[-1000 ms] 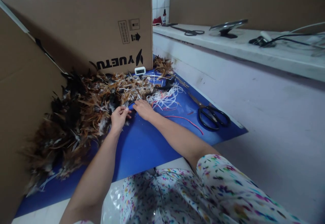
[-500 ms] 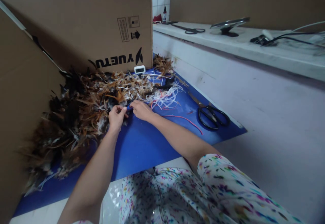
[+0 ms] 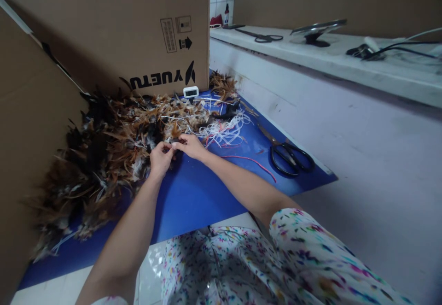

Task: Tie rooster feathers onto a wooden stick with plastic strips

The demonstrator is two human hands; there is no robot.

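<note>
In the head view my left hand (image 3: 161, 158) and my right hand (image 3: 191, 146) meet with fingertips pinched together at the front edge of a large pile of brown and black feathers (image 3: 115, 153). Dark feathers show between and just below the fingers of both hands; how many they hold is hidden. To the right of my right hand lies a tangle of thin white strips (image 3: 226, 131) with some red strands. A red cord (image 3: 250, 160) runs across the blue table surface (image 3: 200, 199) beyond my right wrist.
Black-handled scissors (image 3: 290, 157) lie on the right of the blue surface. A small white digital display (image 3: 191, 92) stands before a large cardboard box (image 3: 103, 33). On the white ledge (image 3: 331, 63) rest another pair of scissors (image 3: 264, 37), a round stand-like object (image 3: 317, 31) and cables (image 3: 390, 52).
My fingertips have come together, and the blue gap seen between them is closed. My right hand has shifted slightly left. The view has tilted a little; the feather pile looks the same.
</note>
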